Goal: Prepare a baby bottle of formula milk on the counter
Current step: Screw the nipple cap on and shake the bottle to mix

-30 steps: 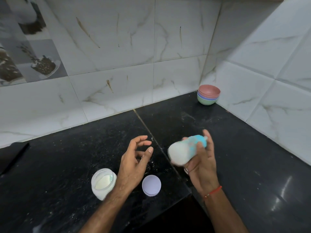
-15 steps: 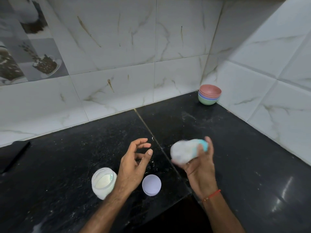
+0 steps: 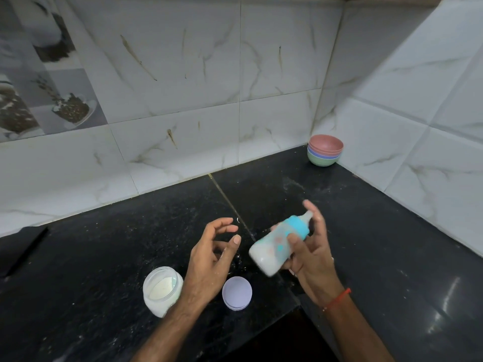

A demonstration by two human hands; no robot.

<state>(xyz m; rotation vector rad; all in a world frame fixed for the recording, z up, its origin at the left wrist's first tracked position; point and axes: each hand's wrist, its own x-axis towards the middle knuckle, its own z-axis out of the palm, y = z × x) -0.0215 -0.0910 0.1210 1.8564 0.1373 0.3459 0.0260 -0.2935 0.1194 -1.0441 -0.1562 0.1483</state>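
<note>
- Black counter (image 3: 379, 257) speckled with white powder, white tiled walls behind.
- Right hand (image 3: 311, 254) grasps the bottle (image 3: 277, 246) above the counter, tilted, teat pointing up and away, milky liquid inside.
- Left hand (image 3: 211, 259) hovers just beside it, fingers loosely curled, holding nothing.
- Open jar (image 3: 162, 290) of powder below the left wrist; lid (image 3: 237, 292) near it.
- Stacked bowls (image 3: 325, 150) in the corner.

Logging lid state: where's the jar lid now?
Head view: the lilac lid lies flat on the black counter, right of the open powder jar, with the left wrist between them.
</note>
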